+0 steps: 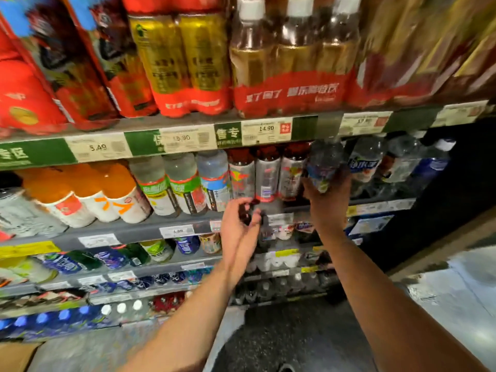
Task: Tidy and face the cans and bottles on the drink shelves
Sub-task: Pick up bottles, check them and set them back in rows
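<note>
My right hand [326,201] grips a clear bottle with a blue label [323,167] from below and holds it upright just under the upper shelf rail, at the front of the middle shelf. Left of it stand three silver-labelled bottles with dark red tops [267,174]. My left hand [240,220] hovers in front of the middle shelf's edge [134,229], fingers loosely curled around nothing. Clear bottles with blue and white labels [366,163] stand to the right of the held bottle.
Orange drink bottles [86,191] and green-labelled clear bottles [166,183] fill the middle shelf's left side. Shrink-wrapped multipacks of tea bottles [292,57] sit on the top shelf. Lower shelves hold lying and upright bottles [107,257]. Grey floor [453,291] lies to the right.
</note>
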Motion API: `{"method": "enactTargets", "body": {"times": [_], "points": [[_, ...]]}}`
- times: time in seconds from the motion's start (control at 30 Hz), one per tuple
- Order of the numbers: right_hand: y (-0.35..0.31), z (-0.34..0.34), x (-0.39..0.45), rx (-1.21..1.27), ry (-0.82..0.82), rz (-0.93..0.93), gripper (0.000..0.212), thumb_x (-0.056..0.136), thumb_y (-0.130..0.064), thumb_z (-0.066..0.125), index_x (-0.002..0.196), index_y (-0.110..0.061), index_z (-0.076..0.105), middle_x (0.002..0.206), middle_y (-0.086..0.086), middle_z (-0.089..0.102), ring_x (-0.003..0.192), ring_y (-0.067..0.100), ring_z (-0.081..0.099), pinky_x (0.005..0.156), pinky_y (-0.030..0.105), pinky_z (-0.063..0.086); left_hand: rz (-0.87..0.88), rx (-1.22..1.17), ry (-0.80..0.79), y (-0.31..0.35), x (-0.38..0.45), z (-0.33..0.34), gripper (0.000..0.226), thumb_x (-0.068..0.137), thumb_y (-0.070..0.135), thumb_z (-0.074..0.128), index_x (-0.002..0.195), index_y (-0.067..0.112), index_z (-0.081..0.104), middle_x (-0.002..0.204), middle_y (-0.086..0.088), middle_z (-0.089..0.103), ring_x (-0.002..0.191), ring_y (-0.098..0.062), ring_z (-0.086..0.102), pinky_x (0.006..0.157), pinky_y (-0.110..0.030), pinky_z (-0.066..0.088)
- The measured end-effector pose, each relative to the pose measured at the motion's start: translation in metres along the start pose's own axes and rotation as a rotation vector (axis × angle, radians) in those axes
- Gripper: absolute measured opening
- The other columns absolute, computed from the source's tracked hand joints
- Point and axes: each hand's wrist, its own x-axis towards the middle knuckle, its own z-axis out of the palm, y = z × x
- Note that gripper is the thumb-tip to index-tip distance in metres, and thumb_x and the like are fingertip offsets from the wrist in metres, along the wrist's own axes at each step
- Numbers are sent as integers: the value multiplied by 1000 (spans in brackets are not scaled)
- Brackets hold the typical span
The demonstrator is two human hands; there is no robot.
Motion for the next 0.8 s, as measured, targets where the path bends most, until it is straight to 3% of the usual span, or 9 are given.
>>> {"method": "enactTargets", "body": {"times": [0.07, 0.17, 0.3, 0.47, 0.57, 0.63, 0.7, 0.73, 0.8], "points": [[8, -4, 10, 3, -51, 7, 71, 78, -27, 82, 138, -17, 45, 122, -9, 52, 107, 4, 51, 88, 7, 40, -17, 8, -37, 3, 1, 14, 27, 83, 33, 63, 107, 42, 56, 103, 3, 63, 96, -20, 64, 88, -48, 54], [14, -7, 21, 10, -95, 37, 64, 71, -27, 82, 127, -21, 51, 120, -1, 61, 101, 13, 60, 81, 28, 52, 11, 60, -56, 3, 2, 31, 31, 85, 38, 61, 114, 29, 58, 107, 1, 63, 100, -21, 64, 90, -47, 53], [19, -16, 23, 39, -122, 60, 63, 69, -23, 83, 124, -17, 53, 115, -3, 61, 98, 12, 60, 73, 10, 45, -25, 48, -38, 12, 10, 51, 36, 83, 39, 62, 117, 28, 58, 109, 1, 64, 101, -20, 64, 91, -46, 53], [24, -40, 3, 164, -46, 139, 77, 65, -34, 86, 132, -30, 48, 121, -2, 66, 108, 15, 65, 91, 30, 55, -118, -57, -114, 19, 15, 77, 51, 83, 27, 70, 130, 30, 52, 124, 3, 65, 115, -13, 62, 103, -44, 50], [28, -55, -4, 167, 25, 143, 63, 61, -39, 87, 116, -46, 57, 115, -3, 68, 109, 20, 67, 98, 41, 54, -165, -105, -91, 22, 16, 95, 63, 78, 15, 72, 135, 29, 49, 128, 6, 63, 120, -8, 59, 108, -41, 47], [29, -65, -8, 187, 36, 179, 69, 62, -36, 90, 123, -24, 59, 118, 4, 67, 110, 17, 67, 98, 36, 55, -171, -140, -87, 24, 15, 103, 67, 77, 11, 72, 137, 27, 47, 129, 5, 62, 121, -9, 58, 109, -41, 46], [33, -71, -10, 196, 43, 198, 69, 66, -25, 92, 124, -10, 59, 117, 6, 68, 105, 2, 66, 92, 16, 52, -177, -116, -61, 26, 17, 108, 70, 77, 7, 73, 139, 26, 46, 131, 4, 58, 123, -10, 56, 111, -40, 44], [33, -73, -12, 186, 44, 194, 67, 67, -19, 91, 124, -8, 59, 117, 5, 69, 103, -2, 65, 88, 9, 49, -184, -103, -47, 27, 18, 111, 72, 76, 5, 74, 139, 25, 46, 133, 4, 56, 124, -12, 55, 112, -39, 43], [34, -78, -14, 191, 33, 186, 70, 66, -18, 92, 127, -9, 58, 118, 5, 69, 104, 3, 67, 85, 8, 49, -193, -97, -34, 31, 17, 115, 74, 77, 6, 75, 141, 24, 43, 135, 2, 52, 127, -14, 53, 113, -38, 42]]}}
